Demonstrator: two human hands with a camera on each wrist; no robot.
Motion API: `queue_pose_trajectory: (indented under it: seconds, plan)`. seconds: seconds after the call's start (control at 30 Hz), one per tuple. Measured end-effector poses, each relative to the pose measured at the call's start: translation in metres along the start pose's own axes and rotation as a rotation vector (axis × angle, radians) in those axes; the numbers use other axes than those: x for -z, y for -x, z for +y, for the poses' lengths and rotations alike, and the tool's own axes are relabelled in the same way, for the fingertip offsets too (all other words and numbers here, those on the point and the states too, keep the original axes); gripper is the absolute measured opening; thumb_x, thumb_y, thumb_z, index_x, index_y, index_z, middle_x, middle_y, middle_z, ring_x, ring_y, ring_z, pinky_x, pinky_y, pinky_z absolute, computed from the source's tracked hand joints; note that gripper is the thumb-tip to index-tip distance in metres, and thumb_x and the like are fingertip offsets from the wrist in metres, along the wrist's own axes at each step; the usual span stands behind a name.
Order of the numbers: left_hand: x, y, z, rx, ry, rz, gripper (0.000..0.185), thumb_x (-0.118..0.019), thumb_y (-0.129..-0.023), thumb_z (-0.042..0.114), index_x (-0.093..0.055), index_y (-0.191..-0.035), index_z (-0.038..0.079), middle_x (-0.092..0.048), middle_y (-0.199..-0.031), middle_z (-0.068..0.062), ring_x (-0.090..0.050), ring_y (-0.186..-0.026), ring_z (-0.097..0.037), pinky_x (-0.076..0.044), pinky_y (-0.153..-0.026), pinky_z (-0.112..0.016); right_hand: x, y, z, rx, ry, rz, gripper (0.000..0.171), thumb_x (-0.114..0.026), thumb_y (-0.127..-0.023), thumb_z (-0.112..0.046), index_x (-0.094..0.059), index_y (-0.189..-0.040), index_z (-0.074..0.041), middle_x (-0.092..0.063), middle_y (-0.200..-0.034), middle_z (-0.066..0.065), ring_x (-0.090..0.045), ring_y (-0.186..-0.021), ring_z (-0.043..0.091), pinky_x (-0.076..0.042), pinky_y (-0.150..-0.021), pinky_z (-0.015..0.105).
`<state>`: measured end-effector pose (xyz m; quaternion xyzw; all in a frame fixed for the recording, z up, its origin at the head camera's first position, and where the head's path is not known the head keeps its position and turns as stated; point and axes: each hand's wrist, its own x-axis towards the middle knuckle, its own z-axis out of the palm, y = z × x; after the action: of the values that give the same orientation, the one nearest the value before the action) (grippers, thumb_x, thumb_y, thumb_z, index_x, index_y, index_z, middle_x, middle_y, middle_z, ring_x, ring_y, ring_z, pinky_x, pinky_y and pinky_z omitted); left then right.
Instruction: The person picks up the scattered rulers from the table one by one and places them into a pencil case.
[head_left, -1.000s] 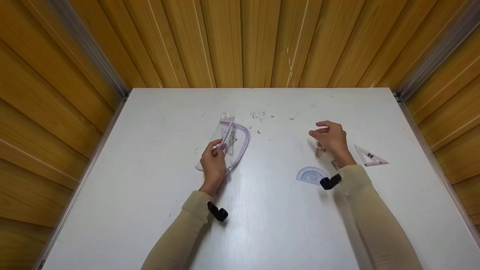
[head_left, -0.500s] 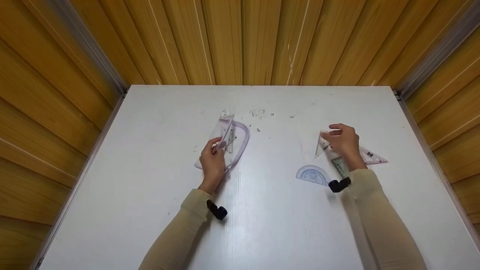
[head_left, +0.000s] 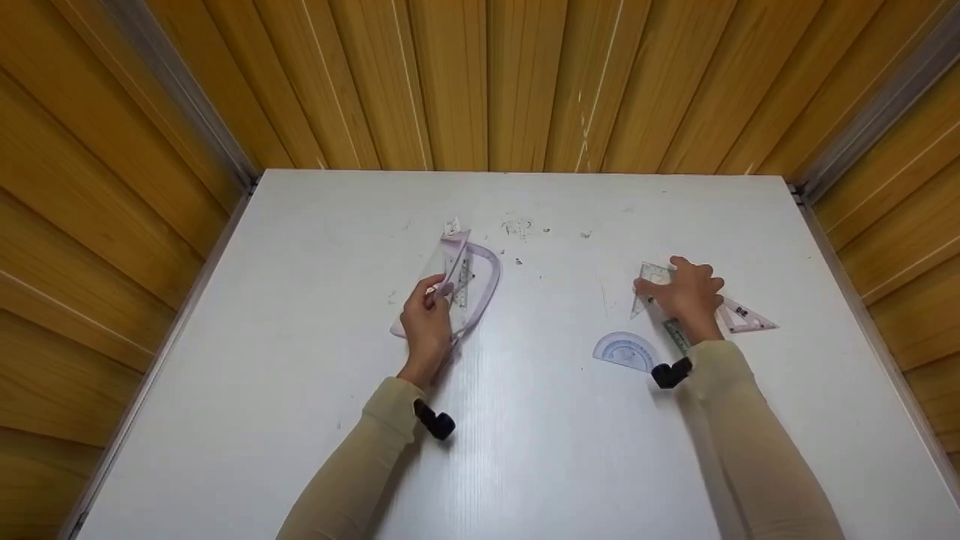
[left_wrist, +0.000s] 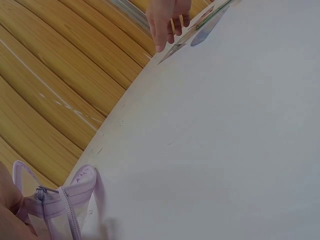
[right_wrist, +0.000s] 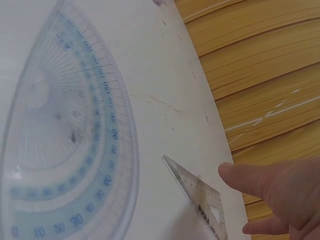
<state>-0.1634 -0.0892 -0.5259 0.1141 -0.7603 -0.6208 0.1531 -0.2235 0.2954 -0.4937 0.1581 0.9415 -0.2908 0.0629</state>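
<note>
In the head view my left hand (head_left: 426,324) pinches the edge of a clear zip pouch with lilac trim (head_left: 496,274), its mouth held apart. A clear piece with scale markings (head_left: 462,283) shows within the pouch. The left wrist view shows the pouch's zipper (left_wrist: 71,212) close to the fingers. My right hand (head_left: 688,297) is over a clear set square (head_left: 639,304), fingers spread and holding nothing visible. In the right wrist view, the thumb reaches past the set square's (right_wrist: 192,189) end. The hand hides part of the set square.
A blue protractor (head_left: 624,350) lies just left of the right wrist. Beside that wrist is a green ruler-like piece (head_left: 676,336), partly covered. A pink set square (head_left: 752,327) lies farther right. Wood-look panels (head_left: 517,82) stand behind the white table (head_left: 525,420).
My right hand moved right and slightly toward me, and its fingers spread over the clear set square. The left hand stays on the pouch.
</note>
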Motion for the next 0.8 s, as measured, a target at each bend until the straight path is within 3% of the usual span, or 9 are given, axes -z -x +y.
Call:
queue_pose_trajectory:
  seconds: [0.13,0.3,0.8]
  plan:
    - [-0.0002,-0.0004,-0.0004,-0.001,-0.001,0.004,0.037,-0.051,-0.099,-0.004,-0.069,-0.127,0.010,-0.074,-0.095,-0.018,-0.035,-0.053,-0.005,-0.028,-0.049,-0.021,-0.0044,0.0004,-0.0018,-0.010,0.056,0.003,0.095,-0.074,-0.090,-0.047,-0.029,-0.159,0.001,-0.034,-0.140,0.040,-0.029,-0.123,0.053,-0.029,-0.101,0.065]
    - [-0.0004,-0.0005,-0.0002,0.023,-0.007,0.008,0.035,-0.052,-0.100,-0.002,-0.069,-0.127,0.011,-0.076,-0.108,-0.012,-0.040,-0.056,-0.007,-0.030,-0.051,-0.022,-0.0076,0.0001,-0.0027,-0.004,0.115,-0.004,0.092,-0.074,-0.090,-0.048,-0.034,-0.155,0.003,-0.035,-0.135,0.040,-0.029,-0.120,0.053,-0.029,-0.099,0.064]
    - [-0.0002,-0.0013,-0.0024,0.006,-0.034,-0.001,0.035,-0.052,-0.100,-0.001,-0.069,-0.128,0.011,-0.077,-0.113,-0.009,-0.045,-0.056,-0.008,-0.031,-0.051,-0.022,-0.0035,-0.0053,-0.0002,0.086,0.153,-0.112,0.080,-0.068,-0.097,-0.039,-0.031,-0.159,-0.003,-0.020,-0.148,0.043,-0.022,-0.128,0.062,-0.023,-0.102,0.074]
